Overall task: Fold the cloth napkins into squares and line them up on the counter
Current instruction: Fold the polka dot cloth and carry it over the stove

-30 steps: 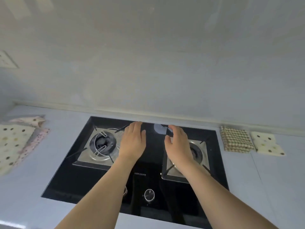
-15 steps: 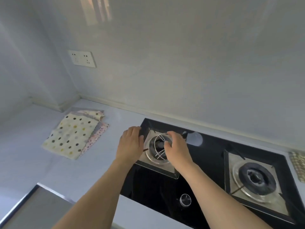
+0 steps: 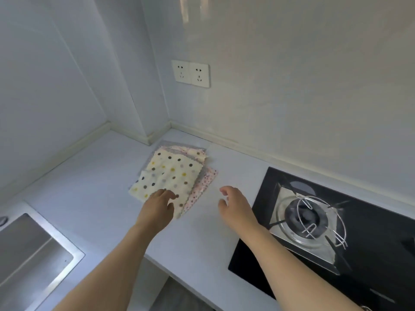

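I have swung left from the stove (image 3: 325,223); now my left hand (image 3: 158,208) rests loose-fingered on the near corner of the top napkin (image 3: 167,176), gripping nothing. I'd pinch only that layer. My right hand (image 3: 234,204) hovers beside it, relaxed, empty.

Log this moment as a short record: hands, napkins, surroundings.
left hand: open, fingertips over the near edge of the polka-dot napkin; contact unclear
right hand: open, above bare counter, holding nothing
napkin pile: polka-dot napkin on top, pink-patterned napkin and others beneath, unfolded
right of pile: gas stove
near left: sink
wall: double socket
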The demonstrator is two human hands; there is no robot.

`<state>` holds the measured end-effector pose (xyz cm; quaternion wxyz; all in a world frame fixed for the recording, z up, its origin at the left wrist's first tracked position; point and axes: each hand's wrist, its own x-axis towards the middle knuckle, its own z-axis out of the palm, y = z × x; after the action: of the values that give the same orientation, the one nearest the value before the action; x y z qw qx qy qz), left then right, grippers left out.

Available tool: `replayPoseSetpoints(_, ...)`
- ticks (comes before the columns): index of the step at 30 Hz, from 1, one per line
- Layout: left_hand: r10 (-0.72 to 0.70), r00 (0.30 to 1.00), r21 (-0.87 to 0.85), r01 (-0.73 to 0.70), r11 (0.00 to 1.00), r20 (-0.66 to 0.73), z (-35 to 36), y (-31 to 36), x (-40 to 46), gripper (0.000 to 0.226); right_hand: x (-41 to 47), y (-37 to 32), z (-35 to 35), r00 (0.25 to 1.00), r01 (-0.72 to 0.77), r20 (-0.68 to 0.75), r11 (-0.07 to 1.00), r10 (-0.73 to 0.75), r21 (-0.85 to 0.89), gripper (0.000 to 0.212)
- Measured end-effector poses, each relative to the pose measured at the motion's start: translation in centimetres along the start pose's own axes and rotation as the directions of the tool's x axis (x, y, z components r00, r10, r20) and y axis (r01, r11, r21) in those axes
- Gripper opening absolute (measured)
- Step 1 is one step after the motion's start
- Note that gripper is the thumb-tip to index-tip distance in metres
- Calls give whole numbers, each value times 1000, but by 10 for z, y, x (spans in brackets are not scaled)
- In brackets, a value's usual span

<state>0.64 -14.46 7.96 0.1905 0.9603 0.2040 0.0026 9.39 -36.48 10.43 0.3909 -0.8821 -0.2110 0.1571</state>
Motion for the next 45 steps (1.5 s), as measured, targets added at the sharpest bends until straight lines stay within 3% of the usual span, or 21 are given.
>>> replayPoseSetpoints(5,57,985,117,-76,990,160,-9,-84,21,29,24,-39,73,995,18,96,1000,-15,-23,31)
replayPoseSetpoints(10,362,895,143,-407,902,261,18,-155,82,32,74,-31,158,996,47,82,995,-40,-92,30)
replayPoseSetpoints(12,506,833,128,-540,832,223,35,-182,102,29,88,-12,191,992,79,106,982,-61,-172,30)
replayPoseSetpoints(16,710,704,117,-706,698,9,64,-212,115,27,96,21,235,959,252,-36,899,-282,-357,44)
replayPoseSetpoints(19,716,695,72,-713,698,-66,75,-219,121,25,102,29,242,919,316,-91,855,-384,-410,44)
replayPoseSetpoints(21,711,697,45,-711,702,-91,78,-217,123,20,107,33,240,890,376,-76,817,-450,-436,32)
replayPoseSetpoints(24,641,749,-83,-658,748,-169,78,-209,123,20,109,33,236,856,427,-79,784,-511,-450,18)
replayPoseSetpoints(27,595,752,7,-619,785,-283,64,-187,125,17,108,20,227,831,391,-170,773,-530,-500,26)
replayPoseSetpoints(32,545,739,52,-575,817,-396,8,-132,81,4,57,-45,170,791,191,-430,843,-436,-502,34)
replayPoseSetpoints(35,679,660,87,-694,715,-320,-34,-109,18,19,-9,-81,131,769,168,-492,871,-409,-461,41)
replayPoseSetpoints(38,757,616,27,-772,636,-217,-74,-95,-44,15,-74,-95,102,754,200,-502,876,-424,-439,50)
replayPoseSetpoints(43,726,669,-2,-736,677,-162,-105,-74,-85,13,-129,-86,82,834,245,-449,944,-321,-220,57)
replayPoseSetpoints(45,682,720,-16,-689,724,-127,-102,-72,-80,16,-132,-78,76,850,247,-446,960,-279,-128,41)
